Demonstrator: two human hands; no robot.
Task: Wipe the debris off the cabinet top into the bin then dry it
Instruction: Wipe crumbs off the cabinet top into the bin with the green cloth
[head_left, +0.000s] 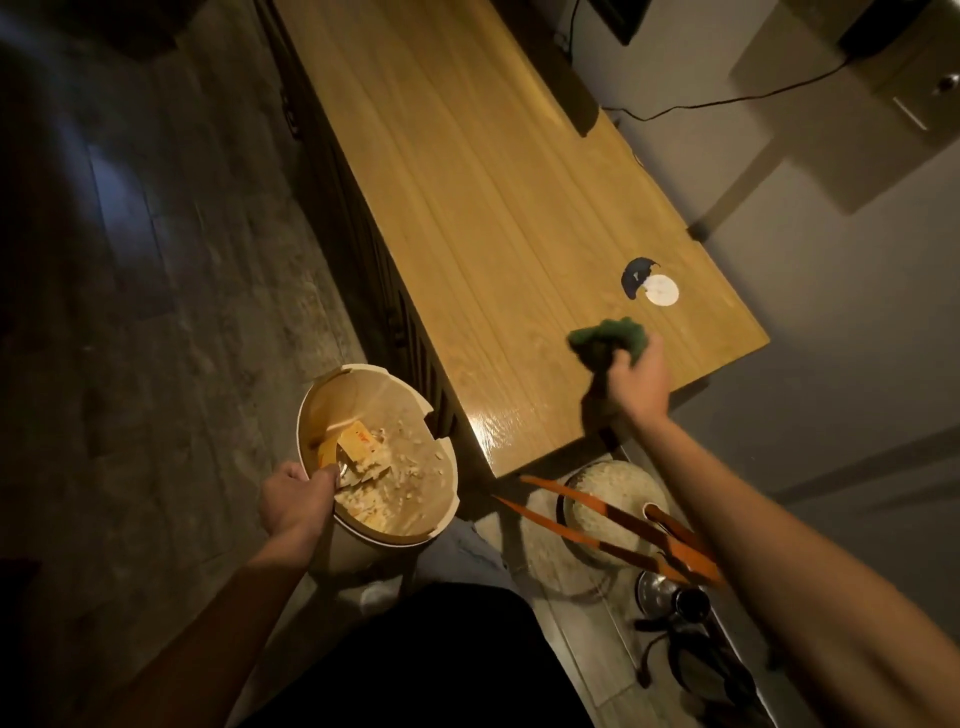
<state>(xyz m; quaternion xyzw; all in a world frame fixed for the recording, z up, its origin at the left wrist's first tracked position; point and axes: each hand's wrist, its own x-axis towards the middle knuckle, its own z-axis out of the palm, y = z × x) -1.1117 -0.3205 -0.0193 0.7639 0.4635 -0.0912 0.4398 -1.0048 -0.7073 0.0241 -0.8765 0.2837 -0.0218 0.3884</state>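
The wooden cabinet top (478, 208) runs from the near right to the far left, and its near corner shines wet. My right hand (636, 376) is shut on a bunched green cloth (608, 340) just above the near end of the top. A pale round bin (332, 410) stands on the floor against the cabinet's front. It holds pale crumbs and yellow card scraps. My left hand (296, 501) grips the bin's near rim.
A white disc beside a dark hole (649, 286) lies near the cabinet's right edge. A dark object (550, 78) stands at the back edge. On the floor below the near end sit a bowl of pale grains (618, 499), orange straps (613, 519) and dark gear.
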